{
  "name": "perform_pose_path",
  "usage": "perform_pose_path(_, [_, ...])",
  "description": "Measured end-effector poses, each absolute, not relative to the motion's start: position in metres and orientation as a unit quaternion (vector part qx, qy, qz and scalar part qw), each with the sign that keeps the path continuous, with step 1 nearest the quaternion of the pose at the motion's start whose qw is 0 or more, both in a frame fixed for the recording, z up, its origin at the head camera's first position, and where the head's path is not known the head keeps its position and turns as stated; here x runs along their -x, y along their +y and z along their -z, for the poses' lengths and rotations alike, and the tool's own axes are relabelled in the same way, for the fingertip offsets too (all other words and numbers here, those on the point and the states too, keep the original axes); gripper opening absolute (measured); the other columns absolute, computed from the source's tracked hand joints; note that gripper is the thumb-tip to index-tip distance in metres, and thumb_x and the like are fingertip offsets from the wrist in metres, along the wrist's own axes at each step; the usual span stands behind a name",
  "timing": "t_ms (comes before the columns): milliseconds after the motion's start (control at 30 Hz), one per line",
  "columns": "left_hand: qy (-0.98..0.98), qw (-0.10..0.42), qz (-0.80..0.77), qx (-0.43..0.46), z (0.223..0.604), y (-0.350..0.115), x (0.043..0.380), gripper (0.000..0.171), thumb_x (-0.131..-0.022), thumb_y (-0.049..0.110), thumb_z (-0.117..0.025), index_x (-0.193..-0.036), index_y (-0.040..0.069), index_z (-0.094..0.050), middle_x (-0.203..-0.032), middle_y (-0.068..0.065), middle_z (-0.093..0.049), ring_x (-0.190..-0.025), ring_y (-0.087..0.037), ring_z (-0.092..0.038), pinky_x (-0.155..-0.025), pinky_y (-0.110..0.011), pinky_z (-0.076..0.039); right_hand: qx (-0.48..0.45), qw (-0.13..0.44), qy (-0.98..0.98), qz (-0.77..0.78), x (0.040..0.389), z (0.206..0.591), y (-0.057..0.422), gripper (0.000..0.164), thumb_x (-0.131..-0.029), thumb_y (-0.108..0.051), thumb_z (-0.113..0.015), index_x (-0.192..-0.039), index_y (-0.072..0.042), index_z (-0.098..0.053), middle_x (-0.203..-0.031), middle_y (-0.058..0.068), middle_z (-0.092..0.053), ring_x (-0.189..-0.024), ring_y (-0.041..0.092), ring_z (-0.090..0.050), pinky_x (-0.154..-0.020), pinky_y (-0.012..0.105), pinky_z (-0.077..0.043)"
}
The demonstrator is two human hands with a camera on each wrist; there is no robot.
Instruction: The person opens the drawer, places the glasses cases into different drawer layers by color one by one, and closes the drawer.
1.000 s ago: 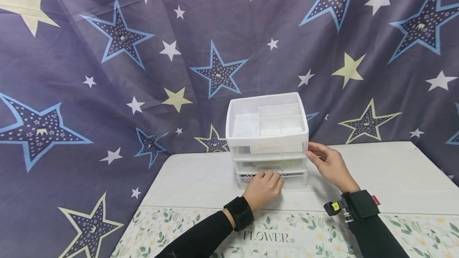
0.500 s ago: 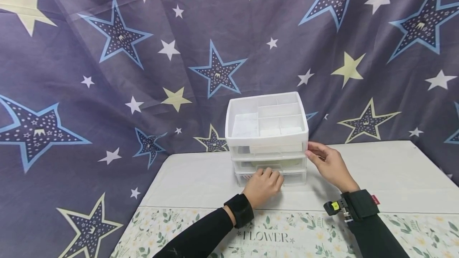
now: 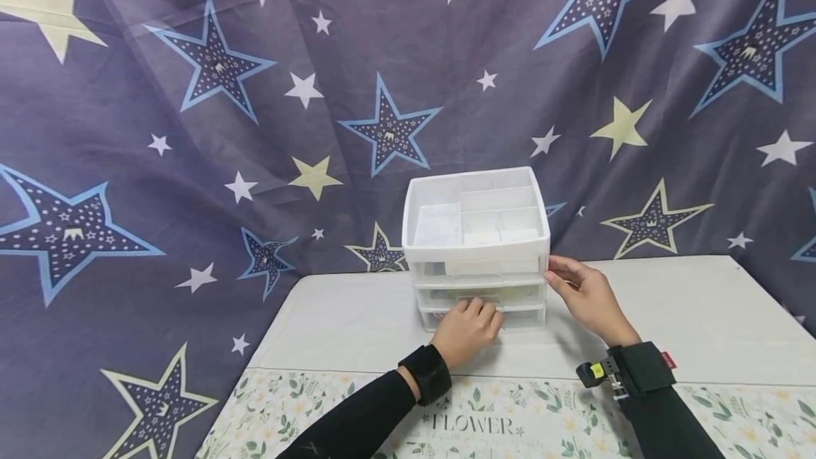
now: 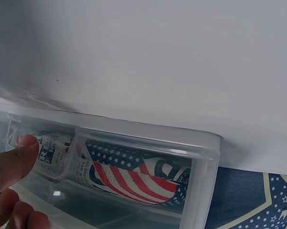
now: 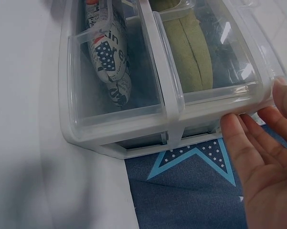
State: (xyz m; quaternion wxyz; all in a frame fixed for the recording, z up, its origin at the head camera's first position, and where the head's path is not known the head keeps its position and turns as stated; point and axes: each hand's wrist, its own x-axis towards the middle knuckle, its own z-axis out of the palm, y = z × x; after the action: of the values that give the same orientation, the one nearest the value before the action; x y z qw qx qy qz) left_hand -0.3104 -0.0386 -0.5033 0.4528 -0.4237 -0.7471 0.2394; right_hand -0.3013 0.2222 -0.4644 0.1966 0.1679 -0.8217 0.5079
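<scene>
A white desktop drawer organizer (image 3: 474, 253) with three clear drawers stands on the table. My left hand (image 3: 468, 335) is at its bottom drawer (image 3: 525, 319), fingers curled at the front. In the left wrist view the thumb (image 4: 28, 142) lies on the drawer's front tab. A flag-and-newsprint patterned item (image 4: 133, 176) shows through that clear front. My right hand (image 3: 586, 299) holds the organizer's right front edge, thumb toward the front and fingers along the side. In the right wrist view a green fabric-like item (image 5: 191, 57) lies inside the middle drawer.
Divided compartments (image 3: 497, 207) form the organizer's open top. A flower-print mat (image 3: 344, 399) covers the table's near part, with the white tabletop (image 3: 663, 310) behind it. A star-patterned cloth (image 3: 446, 41) hangs close behind.
The bottom drawer has slid slightly inward until its front lines up with the others, the left hand moving with it. My right hand keeps its place on the organizer's side.
</scene>
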Motion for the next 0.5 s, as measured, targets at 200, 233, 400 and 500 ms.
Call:
perform_pose_path(200, [-0.748, 0.458, -0.221, 0.426, 0.503, -0.035, 0.310, 0.040, -0.110, 0.009, -0.031, -0.093, 0.018, -0.066, -0.082, 0.003, -0.057, -0.072, -0.013, -0.058, -0.057, -0.025, -0.047, -0.163, 0.199, -0.824, -0.505, 0.300, 0.465, 0.225, 0.042, -0.105, -0.022, -0.062, -0.137, 0.005, -0.060, -0.123, 0.023, -0.069, -0.112, 0.038, -0.067, -0.088, 0.002, -0.044])
perform_pose_path(233, [-0.752, 0.452, -0.221, 0.426, 0.502, -0.035, 0.308, 0.039, -0.110, 0.010, -0.032, -0.094, 0.018, -0.066, -0.083, 0.003, -0.058, -0.073, -0.013, -0.058, -0.058, -0.025, -0.048, -0.162, 0.200, -0.824, -0.504, 0.300, 0.465, 0.225, 0.042, -0.105, -0.022, -0.062, -0.137, 0.005, -0.060, -0.123, 0.023, -0.069, -0.112, 0.038, -0.067, -0.088, 0.002, -0.044])
perform_pose_path(400, [-0.792, 0.386, -0.230, 0.413, 0.493, -0.039, 0.296, 0.023, -0.107, 0.018, -0.046, -0.104, 0.020, -0.069, -0.094, 0.005, -0.064, -0.082, -0.011, -0.063, -0.067, -0.023, -0.056, -0.161, 0.203, -0.823, -0.505, 0.301, 0.467, 0.224, 0.041, -0.105, -0.021, -0.063, -0.136, 0.005, -0.060, -0.123, 0.023, -0.069, -0.111, 0.038, -0.067, -0.087, 0.003, -0.045])
perform_pose_path(500, [-0.821, 0.348, -0.200, 0.405, 0.489, -0.044, 0.288, 0.014, -0.103, 0.030, -0.061, -0.106, 0.019, -0.070, -0.096, 0.005, -0.065, -0.086, -0.012, -0.063, -0.073, -0.024, -0.057, -0.162, 0.200, -0.825, -0.504, 0.301, 0.469, 0.223, 0.042, -0.105, -0.021, -0.062, -0.137, 0.005, -0.059, -0.123, 0.023, -0.069, -0.111, 0.038, -0.067, -0.087, 0.004, -0.047])
